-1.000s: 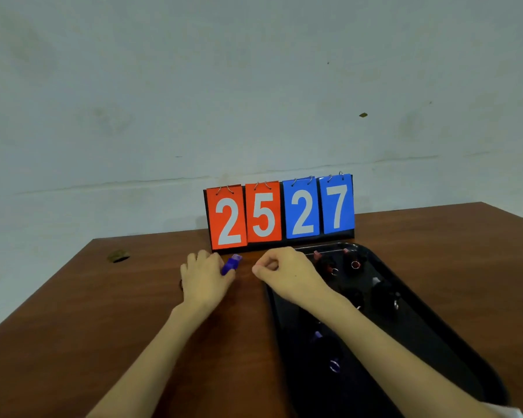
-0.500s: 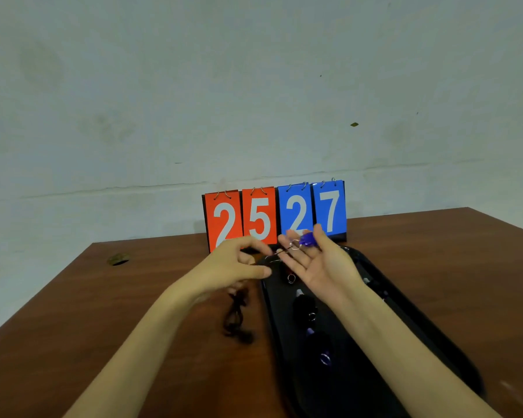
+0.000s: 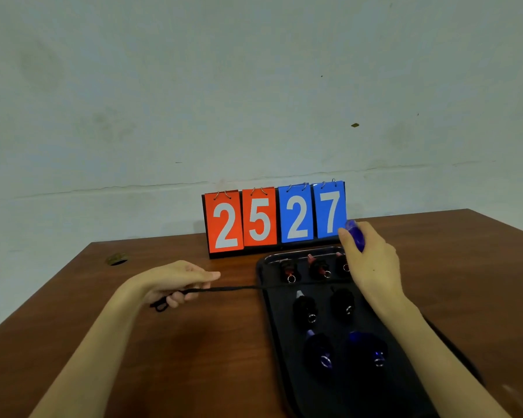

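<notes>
Whistle (image 3: 355,234), blue, is gripped in the right hand (image 3: 373,267), held up off the bench (image 3: 194,351) at the far right corner of the tray (image 3: 271,315), just in front of the blue 7 on the scoreboard (image 3: 274,220). Thumb and fingers curl round it, so only its upper end shows above the knuckles.

A black cord (image 3: 227,289) is grasped in the left hand (image 3: 175,282), fingers curled round it. That hand rests low over the bench, left of the tray and well apart from the whistle. A short looped end sticks out at the near left of the fist. From the hand the cord runs right, pulled fairly straight, over the tray's left rim. Past the rim it is lost against the dark tray, and I cannot tell if it reaches the whistle.

Six more whistles sit in the tray in three rows of two: red ones (image 3: 289,271) far, black ones (image 3: 305,309) in the middle, blue ones (image 3: 317,351) near. The right forearm crosses above the tray's right side. The scoreboard reads 2527.
</notes>
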A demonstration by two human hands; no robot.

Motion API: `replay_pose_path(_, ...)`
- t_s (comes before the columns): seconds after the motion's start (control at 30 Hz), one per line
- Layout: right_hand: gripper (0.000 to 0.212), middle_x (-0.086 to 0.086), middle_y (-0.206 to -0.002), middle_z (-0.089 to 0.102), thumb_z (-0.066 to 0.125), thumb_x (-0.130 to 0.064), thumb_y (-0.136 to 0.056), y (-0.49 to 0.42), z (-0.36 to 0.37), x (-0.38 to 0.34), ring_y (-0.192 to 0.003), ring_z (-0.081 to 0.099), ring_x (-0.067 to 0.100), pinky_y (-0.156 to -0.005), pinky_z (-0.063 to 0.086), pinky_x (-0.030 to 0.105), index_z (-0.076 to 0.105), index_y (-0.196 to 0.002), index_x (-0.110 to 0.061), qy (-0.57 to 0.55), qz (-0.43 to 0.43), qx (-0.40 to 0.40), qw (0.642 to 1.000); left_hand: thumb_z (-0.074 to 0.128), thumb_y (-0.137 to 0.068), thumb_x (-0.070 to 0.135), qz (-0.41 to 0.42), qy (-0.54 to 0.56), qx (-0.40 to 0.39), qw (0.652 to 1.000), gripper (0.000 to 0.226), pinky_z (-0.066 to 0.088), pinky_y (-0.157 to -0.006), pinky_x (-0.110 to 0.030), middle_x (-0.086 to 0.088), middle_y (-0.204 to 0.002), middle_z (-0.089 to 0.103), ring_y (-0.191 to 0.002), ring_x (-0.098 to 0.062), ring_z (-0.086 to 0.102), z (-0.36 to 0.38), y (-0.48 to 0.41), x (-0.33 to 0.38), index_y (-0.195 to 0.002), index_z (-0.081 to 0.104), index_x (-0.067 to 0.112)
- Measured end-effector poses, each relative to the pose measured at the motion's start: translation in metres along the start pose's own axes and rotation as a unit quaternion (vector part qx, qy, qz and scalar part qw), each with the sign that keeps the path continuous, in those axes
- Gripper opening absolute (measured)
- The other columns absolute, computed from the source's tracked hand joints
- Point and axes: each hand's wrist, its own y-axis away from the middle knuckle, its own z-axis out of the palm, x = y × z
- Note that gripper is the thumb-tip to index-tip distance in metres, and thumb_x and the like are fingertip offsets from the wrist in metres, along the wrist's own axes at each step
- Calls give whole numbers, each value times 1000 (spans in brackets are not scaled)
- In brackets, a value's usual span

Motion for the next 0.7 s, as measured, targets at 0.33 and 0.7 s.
replay_pose_path(0.33, 38, 8, -96, 61, 40, -40, -97, -3, -12, 6, -75, 52, 18, -63, 41, 31, 46, -125, -15, 125, 20, 40, 991, 47, -88, 12, -12, 155, 210, 965, 13, 27, -50, -28, -6, -67, 38, -54, -17, 31, -15, -23, -27, -92, 54, 2)
replay_pose_path(0.7, 29, 3, -93, 73, 50, -26, -92, 27, 20, -35, -94, 68, 14, -81, 53, 29, 45, -118, -13, -358, 24, -258, 897, 52, -93, 14, 202, 139, 250, 937, 12, 52, -78, -26, -7, -94, 64, -95, -22, 62, 56, -7, 46, -88, 62, 10)
